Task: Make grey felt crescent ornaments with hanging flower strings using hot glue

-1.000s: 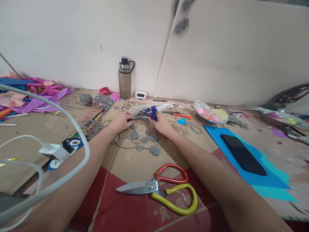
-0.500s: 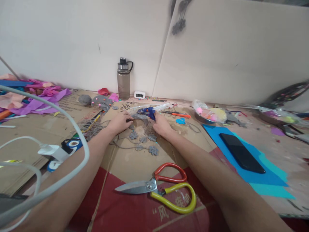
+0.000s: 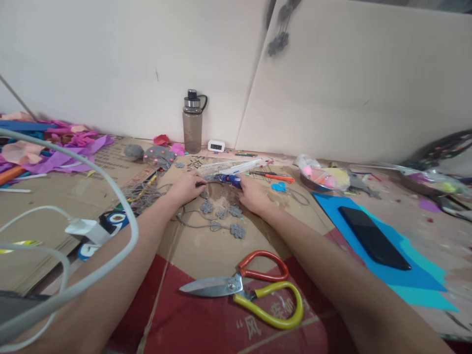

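My right hand [image 3: 252, 195] is wrapped round a blue glue gun [image 3: 231, 180], whose front end points left toward my left hand. With fingers closed, my left hand [image 3: 189, 187] pinches the left side of a curved grey piece; the exact grip is hard to make out. Just below the hands lie small grey flower shapes [image 3: 237, 231] joined by grey cord [image 3: 195, 225]. These rest on a cardboard sheet [image 3: 206, 246]. Nearer to me are large scissors [image 3: 236, 285] with one red and one yellow handle, their blades pointing left.
A bottle [image 3: 192, 125] and a small white clock [image 3: 216, 146] stand by the wall. At right are a black phone [image 3: 372, 236] on blue sheets [image 3: 416, 270] and a bowl [image 3: 313, 183]. White cables [image 3: 132, 231] cross the left side, near coloured paper [image 3: 70, 152].
The glue gun has turned in my right hand and now lies lower and flatter, pointing left. My left hand stays at the grey piece. The whole view has shifted slightly.
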`<state>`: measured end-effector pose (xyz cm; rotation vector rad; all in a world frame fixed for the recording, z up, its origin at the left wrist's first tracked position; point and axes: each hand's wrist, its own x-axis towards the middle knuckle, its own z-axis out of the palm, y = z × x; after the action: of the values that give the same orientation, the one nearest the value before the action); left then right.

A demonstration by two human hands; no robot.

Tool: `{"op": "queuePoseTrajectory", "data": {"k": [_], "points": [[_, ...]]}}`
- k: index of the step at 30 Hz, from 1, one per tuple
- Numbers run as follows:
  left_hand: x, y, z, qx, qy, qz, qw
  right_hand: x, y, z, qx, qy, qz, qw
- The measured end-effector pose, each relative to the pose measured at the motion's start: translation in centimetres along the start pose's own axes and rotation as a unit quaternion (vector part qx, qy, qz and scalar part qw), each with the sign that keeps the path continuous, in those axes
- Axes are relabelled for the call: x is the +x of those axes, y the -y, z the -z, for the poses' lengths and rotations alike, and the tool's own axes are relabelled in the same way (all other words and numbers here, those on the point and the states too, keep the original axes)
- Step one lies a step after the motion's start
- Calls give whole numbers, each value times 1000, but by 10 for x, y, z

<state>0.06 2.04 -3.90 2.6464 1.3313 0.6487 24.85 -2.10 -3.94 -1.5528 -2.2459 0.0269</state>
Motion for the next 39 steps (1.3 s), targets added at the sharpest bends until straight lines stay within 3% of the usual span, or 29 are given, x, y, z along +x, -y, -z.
{"op": "queuePoseTrajectory", "data": {"k": [7, 14, 33, 39], "points": [[1, 1, -1, 3, 0, -4, 1000, 5, 4, -8, 34, -17, 10, 999], [0, 0, 0, -3, -5, -1, 1000, 1, 2, -2, 12, 4, -10, 1000], [1, 1, -1, 3, -6, -9, 1000, 4, 6, -7, 45, -31, 9, 998], [0, -1, 1, 4, -2, -1, 1000, 4, 3, -10, 55, -8, 15, 998]]}}
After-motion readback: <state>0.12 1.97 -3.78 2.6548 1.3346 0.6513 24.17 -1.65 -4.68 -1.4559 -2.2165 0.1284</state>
